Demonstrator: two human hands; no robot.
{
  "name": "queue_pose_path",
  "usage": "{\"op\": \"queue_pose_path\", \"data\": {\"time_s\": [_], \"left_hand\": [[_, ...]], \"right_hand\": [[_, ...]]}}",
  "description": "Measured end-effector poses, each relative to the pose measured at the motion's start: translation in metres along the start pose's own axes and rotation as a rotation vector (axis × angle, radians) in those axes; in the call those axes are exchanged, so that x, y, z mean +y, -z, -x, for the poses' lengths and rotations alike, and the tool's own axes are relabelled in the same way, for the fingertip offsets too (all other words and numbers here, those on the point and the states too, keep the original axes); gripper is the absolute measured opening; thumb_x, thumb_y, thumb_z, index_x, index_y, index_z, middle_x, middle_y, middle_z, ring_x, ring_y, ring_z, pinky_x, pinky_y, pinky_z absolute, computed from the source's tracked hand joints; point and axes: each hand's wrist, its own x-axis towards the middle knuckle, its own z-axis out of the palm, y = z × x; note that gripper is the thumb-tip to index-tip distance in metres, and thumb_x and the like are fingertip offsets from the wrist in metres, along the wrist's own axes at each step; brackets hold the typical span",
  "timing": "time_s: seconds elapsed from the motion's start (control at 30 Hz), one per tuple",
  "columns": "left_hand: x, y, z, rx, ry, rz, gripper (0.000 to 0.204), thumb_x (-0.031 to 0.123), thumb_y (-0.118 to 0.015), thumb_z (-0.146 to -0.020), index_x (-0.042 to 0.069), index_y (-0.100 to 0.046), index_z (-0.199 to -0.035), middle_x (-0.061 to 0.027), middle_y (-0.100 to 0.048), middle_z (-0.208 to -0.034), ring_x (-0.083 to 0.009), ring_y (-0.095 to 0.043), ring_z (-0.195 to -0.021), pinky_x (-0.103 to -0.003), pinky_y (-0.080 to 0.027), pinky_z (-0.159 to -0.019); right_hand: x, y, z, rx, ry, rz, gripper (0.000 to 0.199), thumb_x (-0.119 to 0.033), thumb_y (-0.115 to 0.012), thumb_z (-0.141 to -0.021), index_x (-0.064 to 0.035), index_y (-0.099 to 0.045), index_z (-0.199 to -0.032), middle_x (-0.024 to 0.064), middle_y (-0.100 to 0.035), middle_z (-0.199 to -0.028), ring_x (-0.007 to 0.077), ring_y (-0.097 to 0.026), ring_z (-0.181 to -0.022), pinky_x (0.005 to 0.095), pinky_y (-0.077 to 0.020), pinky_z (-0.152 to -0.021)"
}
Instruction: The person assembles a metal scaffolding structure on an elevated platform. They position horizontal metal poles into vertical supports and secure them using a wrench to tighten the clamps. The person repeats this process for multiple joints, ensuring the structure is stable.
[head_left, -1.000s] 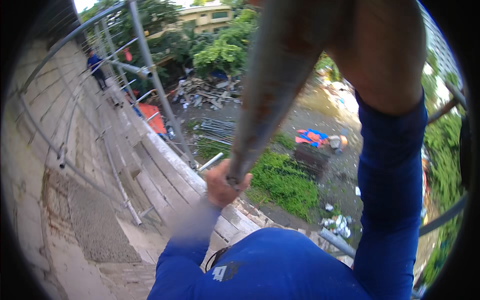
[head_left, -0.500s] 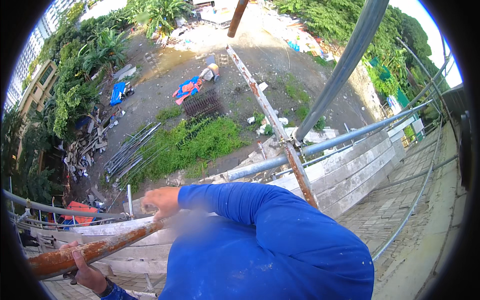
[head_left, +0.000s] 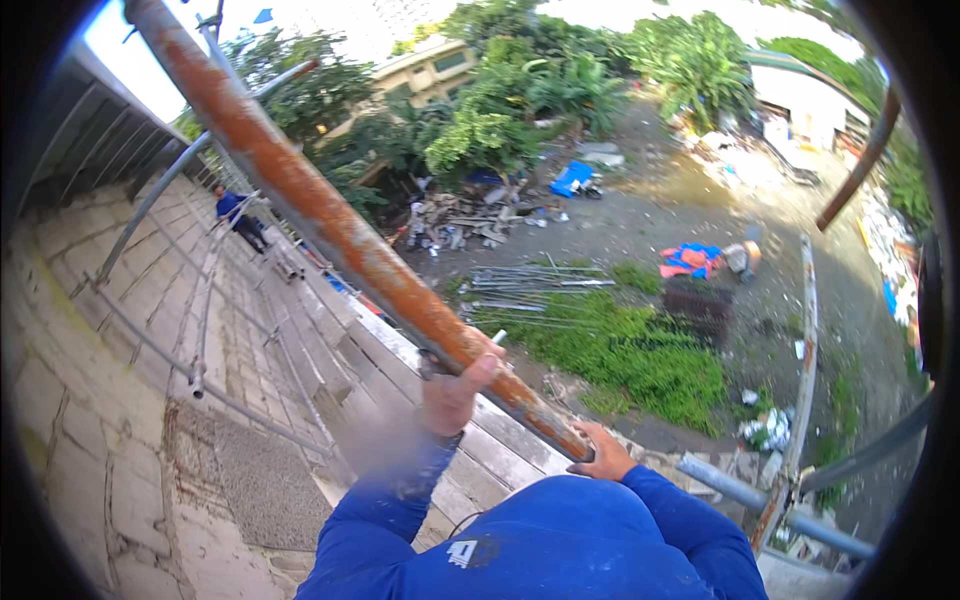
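A long rusty steel pipe slants from the top left down to the middle of the view. My left hand is wrapped around it about two thirds of the way down. My right hand grips its lower end, close to my chest. Both arms wear blue sleeves. Part of my left forearm is blurred. I stand high up beside a block wall, with the ground far below.
Grey scaffold tubes run along the wall, and a person in blue stands on them farther off. Planks lie under my hands. A grey tube and a rusty upright stand at right. Below are weeds, stacked pipes and rubble.
My view has swung back to the wall side. The pipe, half a second ago lying low across the lower left, now slants up to the top left, with both hands still on it.
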Motion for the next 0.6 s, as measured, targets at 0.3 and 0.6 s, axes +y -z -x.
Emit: {"op": "queue_pose_path", "data": {"time_s": [0.3,0.6], "left_hand": [[-0.061,0.002,0.023,-0.011,0.151,0.123,0.022,0.019,-0.078,-0.086,0.008,-0.068,-0.101,-0.0040,-0.072,-0.093,-0.0130,-0.065,-0.089,-0.032,-0.052,-0.084],[-0.126,0.036,0.044,0.063,0.352,0.225,0.021,0.020,-0.075,-0.087,0.007,-0.069,-0.102,-0.0028,-0.072,-0.095,-0.0098,-0.060,-0.083,-0.029,-0.050,-0.077]], "right_hand": [[0.077,-0.032,0.046,0.014,-0.182,-0.014,0.075,-0.046,-0.087,-0.070,-0.0017,-0.066,-0.127,0.0262,-0.072,-0.111,0.0421,-0.069,-0.107,0.0462,-0.0535,-0.094],[0.106,-0.049,0.073,-0.006,-0.322,0.154,0.055,-0.045,-0.074,-0.084,-0.0018,-0.070,-0.118,0.0295,-0.070,-0.104,0.0474,-0.067,-0.103,0.0506,-0.0538,-0.088]]}}
